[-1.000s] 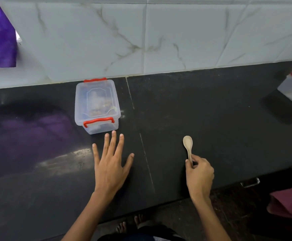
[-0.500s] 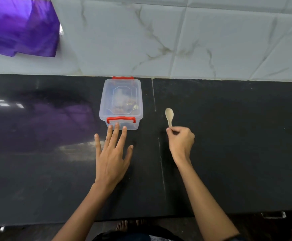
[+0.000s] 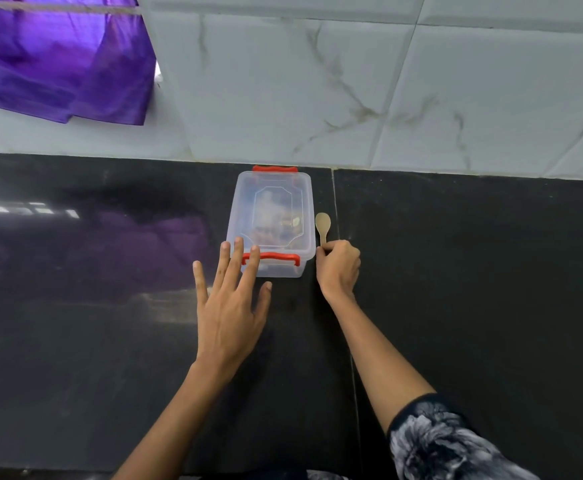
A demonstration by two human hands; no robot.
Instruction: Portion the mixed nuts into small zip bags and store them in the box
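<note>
On the dark counter [image 3: 456, 271], seen from your head camera, the clear lidded box [image 3: 271, 223] sits against the tiled wall [image 3: 318, 98] with bagged nuts dimly showing inside, your left hand [image 3: 229, 306] spread flat with fingertips on its near red clasp [image 3: 271, 258], your right hand [image 3: 338, 268] curled round a small wooden spoon [image 3: 323, 226] just beside it. Judge the box light, stiff and slick, so take it by both red clasps. Wall blocks the far side; room lies left, right and toward you.
</note>
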